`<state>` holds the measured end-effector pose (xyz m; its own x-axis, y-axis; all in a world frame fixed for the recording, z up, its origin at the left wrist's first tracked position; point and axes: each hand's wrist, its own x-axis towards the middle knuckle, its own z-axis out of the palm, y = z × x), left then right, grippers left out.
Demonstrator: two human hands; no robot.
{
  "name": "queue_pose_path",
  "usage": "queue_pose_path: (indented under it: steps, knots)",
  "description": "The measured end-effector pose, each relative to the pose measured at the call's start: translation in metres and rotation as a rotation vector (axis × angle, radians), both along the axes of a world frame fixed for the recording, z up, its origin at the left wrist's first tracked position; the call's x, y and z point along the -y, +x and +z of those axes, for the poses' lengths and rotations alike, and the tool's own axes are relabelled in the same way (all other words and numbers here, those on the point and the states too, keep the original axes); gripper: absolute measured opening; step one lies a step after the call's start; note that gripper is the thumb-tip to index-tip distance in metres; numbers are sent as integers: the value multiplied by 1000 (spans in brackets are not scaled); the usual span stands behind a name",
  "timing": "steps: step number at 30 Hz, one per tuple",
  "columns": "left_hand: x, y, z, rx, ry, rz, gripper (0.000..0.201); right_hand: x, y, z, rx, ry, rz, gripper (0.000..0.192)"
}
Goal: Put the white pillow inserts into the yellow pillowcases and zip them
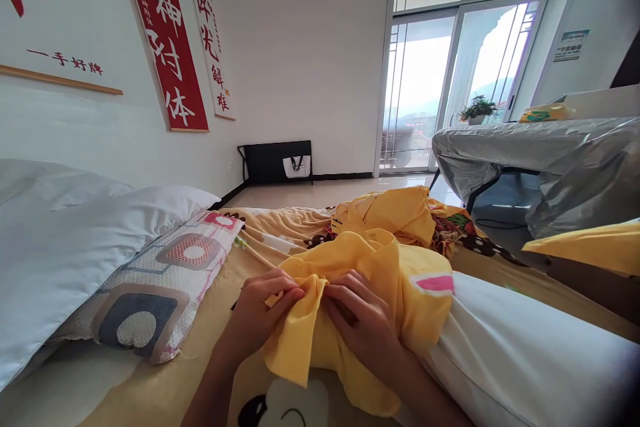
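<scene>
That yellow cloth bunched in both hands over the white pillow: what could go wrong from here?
The yellow cloth is bunched and twisted between the left hand and the right hand, so its opening might stay tangled. The white pillow lies close to the bed's edge and could slide off. More loose yellow fabric behind could get caught up.

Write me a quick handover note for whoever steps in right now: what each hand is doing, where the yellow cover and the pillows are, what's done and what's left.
Left hand: fingers pinched on a bunched edge of the yellow cover.
Right hand: also gripping that fabric, close beside the left.
The cover lies rumpled over the near end of a white pillow on the bed. A patterned pillow and another white pillow sit to the left.
Done: cover in hand, gathered at its edge.
Left: most of the white pillow is still bare; whether any of it is inside the cover cannot be told.
</scene>
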<state>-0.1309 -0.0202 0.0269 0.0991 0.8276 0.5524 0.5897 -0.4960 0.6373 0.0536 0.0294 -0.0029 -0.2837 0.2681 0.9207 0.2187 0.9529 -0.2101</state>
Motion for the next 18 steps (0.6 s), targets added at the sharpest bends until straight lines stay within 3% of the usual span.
queue_pose_path:
  steps: [2, 5, 9, 14, 18]
  knots:
    - [6, -3, 4, -51, -62, -147, 24, -2, 2, 2, -24, -12, -6, 12]
    - [7, -6, 4, -67, -76, -248, 24, -5, 4, 3, -44, -37, -7, 11]
    - [4, -4, 1, -85, -77, -193, 18, -7, 4, -3, -60, -98, -29, 9]
    - [1, 0, -3, 70, -87, -174, 22, -10, 10, 0, 25, -173, -160, 40]
    - [-1, 1, -6, 310, -95, -224, 28, -12, 18, 10, 238, -188, -131, 15]
